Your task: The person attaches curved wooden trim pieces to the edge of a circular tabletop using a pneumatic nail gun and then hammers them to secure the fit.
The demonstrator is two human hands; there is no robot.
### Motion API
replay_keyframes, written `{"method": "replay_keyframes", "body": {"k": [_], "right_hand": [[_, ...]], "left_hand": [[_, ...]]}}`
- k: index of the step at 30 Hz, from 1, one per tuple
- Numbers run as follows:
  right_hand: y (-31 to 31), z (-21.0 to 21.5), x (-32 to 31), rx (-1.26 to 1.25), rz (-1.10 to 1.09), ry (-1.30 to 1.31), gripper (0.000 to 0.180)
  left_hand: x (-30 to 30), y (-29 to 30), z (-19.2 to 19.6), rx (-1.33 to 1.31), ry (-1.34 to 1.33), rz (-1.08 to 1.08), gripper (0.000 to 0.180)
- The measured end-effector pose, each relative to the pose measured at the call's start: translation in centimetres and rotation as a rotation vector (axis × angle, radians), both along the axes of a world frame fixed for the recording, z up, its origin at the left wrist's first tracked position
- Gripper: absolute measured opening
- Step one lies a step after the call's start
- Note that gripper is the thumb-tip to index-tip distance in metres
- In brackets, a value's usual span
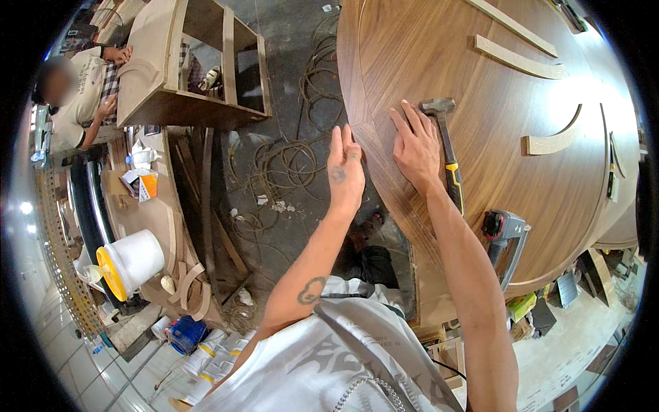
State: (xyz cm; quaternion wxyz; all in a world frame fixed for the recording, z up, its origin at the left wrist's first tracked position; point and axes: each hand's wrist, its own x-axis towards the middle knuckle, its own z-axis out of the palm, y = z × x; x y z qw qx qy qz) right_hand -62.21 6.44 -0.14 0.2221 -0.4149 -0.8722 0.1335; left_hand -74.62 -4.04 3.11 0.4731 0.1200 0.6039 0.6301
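Note:
A large round wooden tabletop (480,165) with radiating veneer grain fills the right side. My right hand (418,147) lies on it near the left edge, palm down with its fingers spread. Against the outer rim rests my left hand (348,175), fingers stretched upward along the edge and holding nothing I can see. Just right of my right hand lies a hammer (449,158) with a steel head and a black and yellow handle. Nearer to me on the top is a grey and black nail gun (504,230), beside my right forearm.
Curved wooden strips (518,58) lie on the tabletop's far side. Coiled hoses (292,165) cover the dark floor at left. A wooden cabinet frame (220,62) stands far left, with another person (82,89) beside it. A white bucket (137,253) sits on a bench.

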Motion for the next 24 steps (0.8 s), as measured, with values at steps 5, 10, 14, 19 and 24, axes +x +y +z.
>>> {"method": "replay_keyframes", "body": {"k": [5,10,14,19,24], "right_hand": [[-0.2,0.4,0.0,0.004,0.004,-0.020,0.050],[-0.1,-0.2,0.0,0.014,-0.002,-0.009,0.049],[0.0,-0.7,0.0,0.051,-0.006,-0.006,0.050],[0.0,-0.9,0.0,0.083,-0.004,-0.004,0.050],[0.1,-0.7,-0.1,0.085,0.003,-0.011,0.050]], "left_hand": [[-0.7,-0.6,-2.2,-0.002,0.092,-0.046,0.060],[-0.5,-0.6,-1.1,-0.027,0.179,-0.080,0.059],[-0.6,-0.8,-2.1,-0.018,0.336,-0.141,0.062],[-0.5,-0.5,-0.9,0.027,0.224,-0.105,0.067],[-1.5,0.1,-1.5,0.036,0.137,-0.018,0.061]]}}
